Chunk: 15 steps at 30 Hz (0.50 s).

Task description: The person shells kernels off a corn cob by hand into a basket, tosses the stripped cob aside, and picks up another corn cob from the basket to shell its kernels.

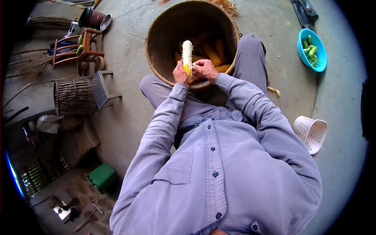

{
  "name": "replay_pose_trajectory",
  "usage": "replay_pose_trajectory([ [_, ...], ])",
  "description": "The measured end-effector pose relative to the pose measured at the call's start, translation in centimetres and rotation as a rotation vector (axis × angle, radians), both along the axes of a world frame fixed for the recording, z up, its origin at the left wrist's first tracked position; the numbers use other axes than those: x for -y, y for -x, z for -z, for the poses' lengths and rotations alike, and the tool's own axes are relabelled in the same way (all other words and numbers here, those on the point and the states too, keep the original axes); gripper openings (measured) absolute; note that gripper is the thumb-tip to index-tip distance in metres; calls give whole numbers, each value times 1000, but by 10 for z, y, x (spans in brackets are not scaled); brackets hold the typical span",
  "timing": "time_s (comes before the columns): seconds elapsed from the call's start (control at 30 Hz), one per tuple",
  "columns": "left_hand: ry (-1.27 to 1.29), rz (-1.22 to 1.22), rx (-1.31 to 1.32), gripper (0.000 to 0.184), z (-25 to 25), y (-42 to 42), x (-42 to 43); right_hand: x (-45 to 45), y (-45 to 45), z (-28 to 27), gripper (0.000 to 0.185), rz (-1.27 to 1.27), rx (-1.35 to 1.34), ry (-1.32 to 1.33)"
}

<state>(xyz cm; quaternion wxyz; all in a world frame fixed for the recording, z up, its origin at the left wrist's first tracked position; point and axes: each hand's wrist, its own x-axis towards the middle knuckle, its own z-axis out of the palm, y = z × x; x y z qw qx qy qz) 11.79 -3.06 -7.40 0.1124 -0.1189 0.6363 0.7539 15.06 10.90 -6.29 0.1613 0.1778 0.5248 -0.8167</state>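
Corncob [187, 53], bare white along its upper length, is above the near rim of the basket [168, 31], where I see the left hand [180, 73] wrapped round its base, the right hand [206, 70] half-curled against its side, grip unclear.

Both sets of knuckles out front, nearly meeting: the left hand [180, 73] is closed in a firm grip, the right hand [206, 71] just beside it, fingers curled, tips turned toward its partner (tight quarters, this). Left arm [154, 123] reaching forward, right arm [260, 107] slanting inward, wrists between spread knees [252, 47].
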Motion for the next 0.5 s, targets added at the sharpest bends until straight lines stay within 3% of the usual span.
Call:
replay_pose_trajectory([
  [0.5,-32,5,-21,44,-1,0,-1,0,0,0,28,-48,-35,11],
])
